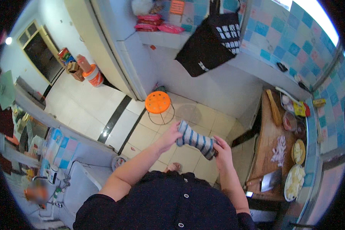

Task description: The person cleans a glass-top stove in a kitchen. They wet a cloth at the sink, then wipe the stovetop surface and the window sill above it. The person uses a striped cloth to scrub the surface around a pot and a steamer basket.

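Stretched between my two hands is a grey-white cloth with blue stripes (196,138), held in front of my body above the tiled floor. My left hand (170,136) grips its upper left end, fingers closed over the edge. At the lower right end, which looks darker, my right hand (222,149) has hold of it. The cloth is bunched into a narrow, slightly sagging shape; whether it is a towel or a sleeve I cannot tell.
An orange-topped round stool (158,103) stands ahead. On the right, a wooden counter (261,152) bears a cleaver (270,181), sliced pale food (279,151), a hand brush (273,107) and bowls. A black apron (210,43) hangs on the wall. A white sink (82,184) is left.
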Demonstrator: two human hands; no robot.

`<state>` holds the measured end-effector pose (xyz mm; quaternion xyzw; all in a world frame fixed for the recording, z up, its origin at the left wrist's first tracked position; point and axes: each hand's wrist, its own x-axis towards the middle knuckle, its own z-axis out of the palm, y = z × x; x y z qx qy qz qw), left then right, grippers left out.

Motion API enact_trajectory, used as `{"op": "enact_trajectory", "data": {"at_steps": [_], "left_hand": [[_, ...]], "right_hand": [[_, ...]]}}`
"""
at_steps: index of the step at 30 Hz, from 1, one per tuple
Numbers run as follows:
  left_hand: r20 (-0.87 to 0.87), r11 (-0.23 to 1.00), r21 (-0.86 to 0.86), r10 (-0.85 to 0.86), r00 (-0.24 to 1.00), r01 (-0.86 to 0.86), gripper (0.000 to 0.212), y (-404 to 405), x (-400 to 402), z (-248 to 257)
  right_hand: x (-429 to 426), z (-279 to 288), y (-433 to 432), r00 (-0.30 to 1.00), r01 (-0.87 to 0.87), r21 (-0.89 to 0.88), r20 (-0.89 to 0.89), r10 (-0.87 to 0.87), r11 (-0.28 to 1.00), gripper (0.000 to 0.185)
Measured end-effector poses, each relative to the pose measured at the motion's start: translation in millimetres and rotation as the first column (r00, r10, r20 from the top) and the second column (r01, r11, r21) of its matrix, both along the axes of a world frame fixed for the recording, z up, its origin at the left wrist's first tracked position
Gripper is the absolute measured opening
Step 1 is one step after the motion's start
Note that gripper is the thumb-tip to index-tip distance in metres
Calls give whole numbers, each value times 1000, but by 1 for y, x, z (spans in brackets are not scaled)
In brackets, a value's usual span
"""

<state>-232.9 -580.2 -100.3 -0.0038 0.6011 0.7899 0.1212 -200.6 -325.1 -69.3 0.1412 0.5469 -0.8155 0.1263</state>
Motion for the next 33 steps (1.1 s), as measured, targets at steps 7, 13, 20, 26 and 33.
{"op": "enact_trajectory", "data": {"at_steps": [7,13,20,26,33], "left_hand": [[-146,769,-638,-80,986,-32,49,11,-17,23],[-194,842,-530,-230,954,95,41,24,-25,21],[-304,619,-769,-571,762,157,39,55,-27,50],[-401,570,-812,-703,587,127,22,91,-44,55],[87,560,-107,-818,569,821,17,138,-47,47]], "right_hand": [[5,0,11,966,-24,286,-240,96,958,48],[17,-9,24,923,149,611,-368,112,777,54],[41,-7,37,891,378,803,-450,54,460,57],[80,6,41,897,443,851,-415,-156,282,39],[143,-11,52,753,658,303,-249,-609,690,20]]}}
